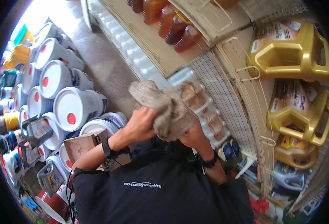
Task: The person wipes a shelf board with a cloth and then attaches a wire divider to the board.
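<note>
Cloth (168,108): crumpled, grey-brown, bunched in thick folds; raised in front of the chest between both hands, near the middle of the view.
Left hand (144,121): grip closed on the left part of the cloth, the back of the hand turned up.
Right hand (191,135): grip closed on the lower right edge of the cloth, fingertips partly hidden by the folds.
Wrists: a black band (105,148) on the left, a dark watch-like band (211,159) on the right.
Shirt (164,201): black, with small pale lettering across the front.
White buckets (71,108): piled on their sides to the left, several lids marked with a red disc.
Cardboard box (83,147): beside the left forearm, among the buckets.
Grey jugs (39,130): at far left, in front of the pile.
Gold jugs (291,52): on the racking to the right, one below another.
Amber and red bottles (168,20): in a row on the beige shelf (153,44) at the top.
Wire panel (224,97): upright, between that shelf and the gold jugs.
Brown paper-like pieces (192,95): just beyond the cloth, on pale containers.
Floor (104,63): dull brown, between buckets and shelving.
</note>
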`<state>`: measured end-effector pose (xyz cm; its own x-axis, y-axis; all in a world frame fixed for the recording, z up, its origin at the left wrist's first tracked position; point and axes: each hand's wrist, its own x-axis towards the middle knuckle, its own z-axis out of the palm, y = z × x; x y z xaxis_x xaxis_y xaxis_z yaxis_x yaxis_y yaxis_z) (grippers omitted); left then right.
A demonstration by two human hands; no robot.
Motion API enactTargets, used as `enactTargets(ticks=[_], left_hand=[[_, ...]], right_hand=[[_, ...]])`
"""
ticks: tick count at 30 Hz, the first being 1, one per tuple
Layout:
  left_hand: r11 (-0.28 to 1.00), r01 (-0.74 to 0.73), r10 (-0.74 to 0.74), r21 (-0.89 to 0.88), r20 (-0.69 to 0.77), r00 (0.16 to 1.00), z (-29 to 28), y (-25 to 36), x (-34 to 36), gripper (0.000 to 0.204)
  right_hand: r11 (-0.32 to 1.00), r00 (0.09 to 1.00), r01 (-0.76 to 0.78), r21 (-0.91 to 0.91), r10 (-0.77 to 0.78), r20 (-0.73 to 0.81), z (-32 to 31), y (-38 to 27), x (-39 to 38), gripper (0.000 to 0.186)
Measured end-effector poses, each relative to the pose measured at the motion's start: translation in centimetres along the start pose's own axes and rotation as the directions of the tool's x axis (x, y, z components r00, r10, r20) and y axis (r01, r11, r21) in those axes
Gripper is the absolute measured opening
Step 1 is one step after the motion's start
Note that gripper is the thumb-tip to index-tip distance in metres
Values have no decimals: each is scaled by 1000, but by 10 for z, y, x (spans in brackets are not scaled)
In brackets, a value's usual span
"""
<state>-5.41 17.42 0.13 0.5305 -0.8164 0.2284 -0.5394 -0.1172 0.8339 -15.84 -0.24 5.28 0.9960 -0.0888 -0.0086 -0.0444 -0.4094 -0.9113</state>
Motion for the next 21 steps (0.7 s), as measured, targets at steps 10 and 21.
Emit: enactTargets(ticks=[10,21], left_hand=[[971,163,-128,-176,196,972,35,-29,35,58],[948,142,19,-284,495,869,98,-23,61,15]], right_hand=[[980,928,-112,167,163,-335,-15,22,-4,29],[975,896,-152,-164,66,-438,-29,31,-27,43]])
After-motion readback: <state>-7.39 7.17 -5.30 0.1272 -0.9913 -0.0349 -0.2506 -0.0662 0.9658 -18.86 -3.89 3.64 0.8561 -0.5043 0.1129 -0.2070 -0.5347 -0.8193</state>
